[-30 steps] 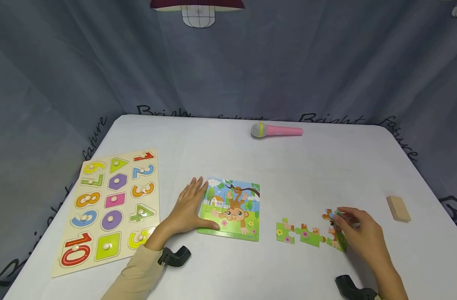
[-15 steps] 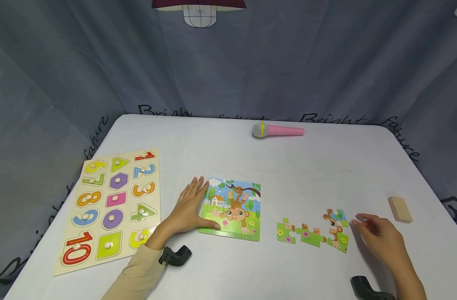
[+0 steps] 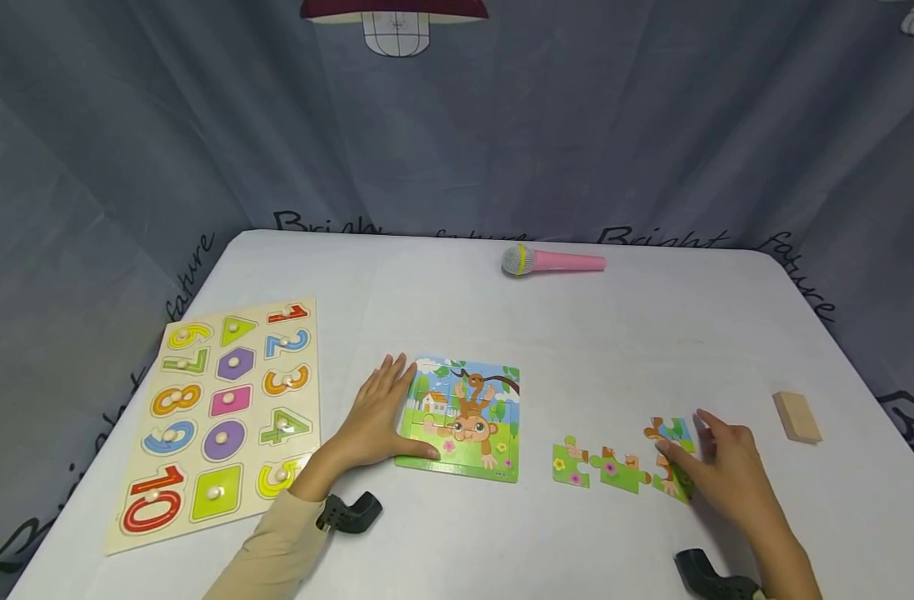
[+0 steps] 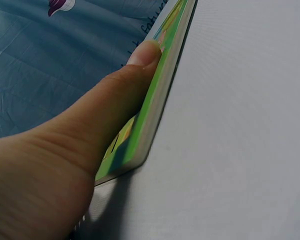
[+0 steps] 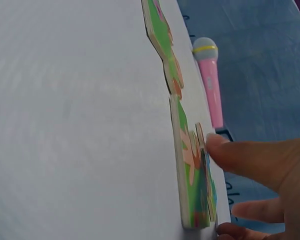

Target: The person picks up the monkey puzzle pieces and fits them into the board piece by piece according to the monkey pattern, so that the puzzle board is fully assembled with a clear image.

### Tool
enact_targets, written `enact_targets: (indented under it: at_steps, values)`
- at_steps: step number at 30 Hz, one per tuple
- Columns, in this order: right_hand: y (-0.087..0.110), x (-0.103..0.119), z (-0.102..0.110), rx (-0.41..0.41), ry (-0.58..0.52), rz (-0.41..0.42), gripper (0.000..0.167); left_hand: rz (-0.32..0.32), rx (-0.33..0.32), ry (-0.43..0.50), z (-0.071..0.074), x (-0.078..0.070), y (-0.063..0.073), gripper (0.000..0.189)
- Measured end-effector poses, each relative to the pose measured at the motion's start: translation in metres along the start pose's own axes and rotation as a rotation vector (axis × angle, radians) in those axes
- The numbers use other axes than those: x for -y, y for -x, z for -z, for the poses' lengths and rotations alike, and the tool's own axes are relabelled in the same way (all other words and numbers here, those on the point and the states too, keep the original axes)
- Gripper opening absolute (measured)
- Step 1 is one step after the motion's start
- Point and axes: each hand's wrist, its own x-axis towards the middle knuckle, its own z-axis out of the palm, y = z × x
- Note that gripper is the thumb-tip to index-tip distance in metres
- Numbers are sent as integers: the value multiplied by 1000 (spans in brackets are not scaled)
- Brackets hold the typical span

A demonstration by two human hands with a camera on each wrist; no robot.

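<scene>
On the left of my head view, the number-and-shape peg board [image 3: 312, 398] holds knobbed numerals [image 3: 173, 510] and shapes [image 3: 239, 408]; every recess I can see looks filled. At centre lies the monkey puzzle board [image 3: 457, 469], though I cannot tell loose pieces from print. The left hand [image 3: 377, 417], fingers straight, rests on its left edge. Right of centre, the right hand [image 3: 730, 471] arches over the rightmost jigsaw pieces [image 3: 668, 487]; I cannot tell whether it pinches. I'd align each tab squarely, press lightly, and keep the middle jigsaw piece [image 3: 614, 475] from skewing
</scene>
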Motion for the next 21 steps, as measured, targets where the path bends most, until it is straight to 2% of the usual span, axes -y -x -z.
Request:
enact_targets:
  at_steps: [8, 15, 18, 21]
  values:
    - [-2, 9, 0, -15, 14, -9, 78, 4, 0, -1, -1, 1, -1, 123]
    - [-4, 11, 4, -24, -34, -71, 82, -1, -4, -7, -1, 1, -1, 122]
    - [-3, 12, 4, -32, -40, -93, 74, 3, -2, -3, 0, 0, 0, 122]
    - [0, 12, 3, -57, -48, -103, 58, 3, -4, 0, 0, -1, 0, 122]
